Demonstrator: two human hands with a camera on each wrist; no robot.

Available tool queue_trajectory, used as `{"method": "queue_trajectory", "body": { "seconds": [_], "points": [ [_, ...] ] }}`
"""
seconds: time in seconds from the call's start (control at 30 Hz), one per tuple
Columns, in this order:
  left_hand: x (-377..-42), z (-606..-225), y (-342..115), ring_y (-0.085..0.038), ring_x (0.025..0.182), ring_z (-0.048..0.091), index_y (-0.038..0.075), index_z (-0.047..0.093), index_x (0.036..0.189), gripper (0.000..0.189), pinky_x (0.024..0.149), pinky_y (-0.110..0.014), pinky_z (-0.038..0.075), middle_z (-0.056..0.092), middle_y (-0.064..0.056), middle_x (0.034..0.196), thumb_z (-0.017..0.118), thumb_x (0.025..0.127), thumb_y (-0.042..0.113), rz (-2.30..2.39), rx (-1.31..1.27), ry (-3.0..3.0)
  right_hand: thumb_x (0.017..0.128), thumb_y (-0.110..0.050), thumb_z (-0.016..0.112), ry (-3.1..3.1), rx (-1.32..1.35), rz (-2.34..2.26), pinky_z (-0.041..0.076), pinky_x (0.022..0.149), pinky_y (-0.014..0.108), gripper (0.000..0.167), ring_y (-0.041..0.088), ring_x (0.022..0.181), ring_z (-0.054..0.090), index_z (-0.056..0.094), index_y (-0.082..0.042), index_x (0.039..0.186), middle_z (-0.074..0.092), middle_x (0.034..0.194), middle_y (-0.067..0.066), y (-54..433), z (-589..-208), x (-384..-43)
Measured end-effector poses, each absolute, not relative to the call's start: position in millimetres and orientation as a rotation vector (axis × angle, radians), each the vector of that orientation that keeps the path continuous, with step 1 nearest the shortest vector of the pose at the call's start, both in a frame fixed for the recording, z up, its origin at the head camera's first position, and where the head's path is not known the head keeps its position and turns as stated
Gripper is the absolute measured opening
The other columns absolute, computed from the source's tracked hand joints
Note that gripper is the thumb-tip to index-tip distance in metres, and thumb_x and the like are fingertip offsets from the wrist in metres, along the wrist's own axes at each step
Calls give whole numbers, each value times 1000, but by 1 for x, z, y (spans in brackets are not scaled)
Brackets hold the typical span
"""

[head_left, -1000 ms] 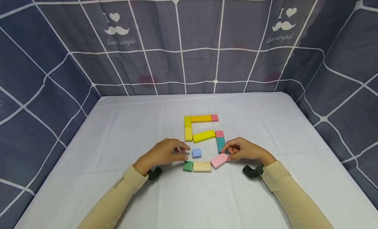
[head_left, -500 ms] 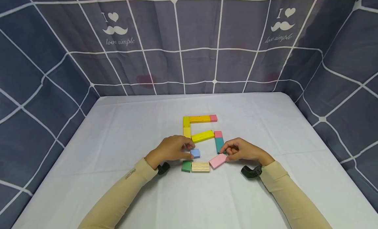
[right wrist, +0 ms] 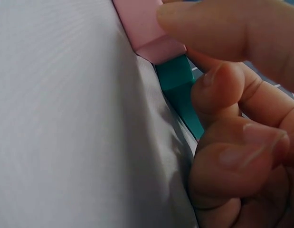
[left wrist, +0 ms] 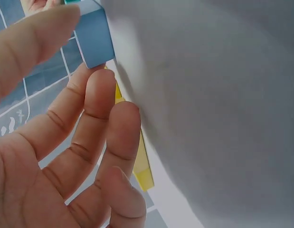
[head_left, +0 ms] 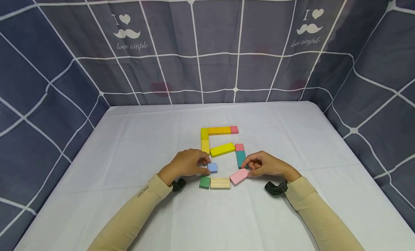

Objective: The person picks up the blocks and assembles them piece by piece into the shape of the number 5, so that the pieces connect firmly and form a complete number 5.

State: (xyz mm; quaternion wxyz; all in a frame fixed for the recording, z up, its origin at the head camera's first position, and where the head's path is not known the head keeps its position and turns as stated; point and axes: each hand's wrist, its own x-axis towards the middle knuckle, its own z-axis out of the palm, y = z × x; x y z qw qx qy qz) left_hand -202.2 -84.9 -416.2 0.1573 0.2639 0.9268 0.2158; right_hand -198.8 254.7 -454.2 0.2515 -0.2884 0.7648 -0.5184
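My left hand [head_left: 187, 163] pinches a small blue block [head_left: 212, 167] between thumb and forefinger. In the left wrist view the thumb lies by one face of the blue block [left wrist: 95, 38] and a fingertip by its end. My right hand [head_left: 266, 165] holds the outer end of a slanted pink block [head_left: 239, 176], thumb against it. The other fingers curl beside a teal block [head_left: 241, 158], which butts close to the pink one. Below the blue block lie a green block [head_left: 204, 182] and a ribbed wooden block [head_left: 220, 183], side by side.
Yellow blocks [head_left: 219, 130] form a corner at the back, with a small pink block [head_left: 234, 129] at the end. A slanted yellow block [head_left: 222, 149] reaches another small pink block [head_left: 239, 147] above the teal one. Grid-patterned cloth [head_left: 214, 74] surrounds the white table [head_left: 146, 128].
My left hand has come in from the left and taken the blue block, which has shifted slightly left. My right hand and the pink block have stayed in place.
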Motion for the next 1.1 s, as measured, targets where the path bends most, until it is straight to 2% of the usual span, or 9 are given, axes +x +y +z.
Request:
{"method": "queue_trajectory", "body": {
  "seconds": [0.23,0.6,0.9,1.1],
  "points": [
    [-200,-416,-97,-12,89,59,16,79,108,25,81,-35,50,68,11,92,92,89,26,646,749,2674,91,6,77,2083,-789,-1412,32,63,21,25,5,65,38,72,12,116,51,79,-5,255,-455,-199],
    [-198,-418,-118,-12,93,62,18,78,110,22,87,-41,52,70,11,95,89,92,22,683,696,2687,92,7,77,2068,-805,-1427,32,62,21,25,4,64,38,71,12,116,51,79,-5,255,-457,-200],
    [-197,-417,-135,-13,94,63,17,80,114,23,91,-41,54,73,9,101,87,93,18,700,743,2654,92,7,76,2069,-799,-1427,32,63,21,25,5,64,37,71,12,116,50,78,-5,253,-455,-199],
    [-199,-414,-140,-14,102,67,13,79,118,25,97,-41,56,76,4,111,85,94,13,726,813,2582,92,6,76,2081,-793,-1427,32,63,22,25,5,65,37,71,13,115,50,78,-5,253,-454,-199]
  ]
}}
